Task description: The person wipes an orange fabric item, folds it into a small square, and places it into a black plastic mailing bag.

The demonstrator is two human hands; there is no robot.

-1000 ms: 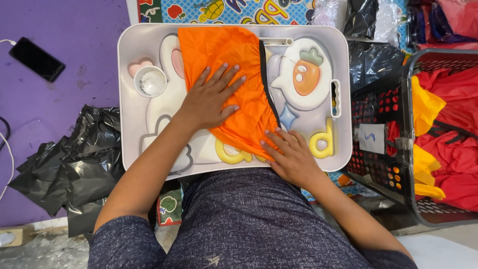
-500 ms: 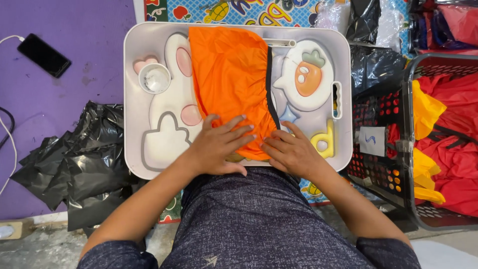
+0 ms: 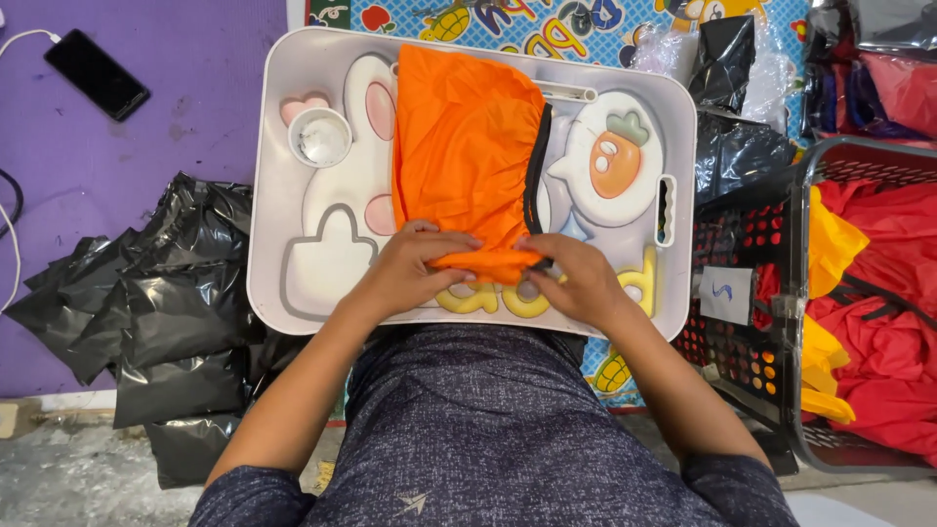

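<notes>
An orange garment (image 3: 467, 156) with a black trim edge lies folded lengthwise on a white lap tray (image 3: 293, 293) decorated with a rabbit and a carrot. My left hand (image 3: 415, 268) grips the garment's near edge from the left, fingers curled over the fabric. My right hand (image 3: 571, 278) pinches the same near edge from the right, by the black trim. Both hands sit side by side at the tray's near side.
A stack of black plastic bags (image 3: 156, 312) lies left of the tray on a purple mat, with a phone (image 3: 96, 74) farther back. At the right stands a dark basket (image 3: 800, 322) holding red and yellow garments (image 3: 878, 303). More bags lie behind it.
Both hands slid from the garment's middle toward me and now grip its near edge. The fabric looks smoother and more compact.
</notes>
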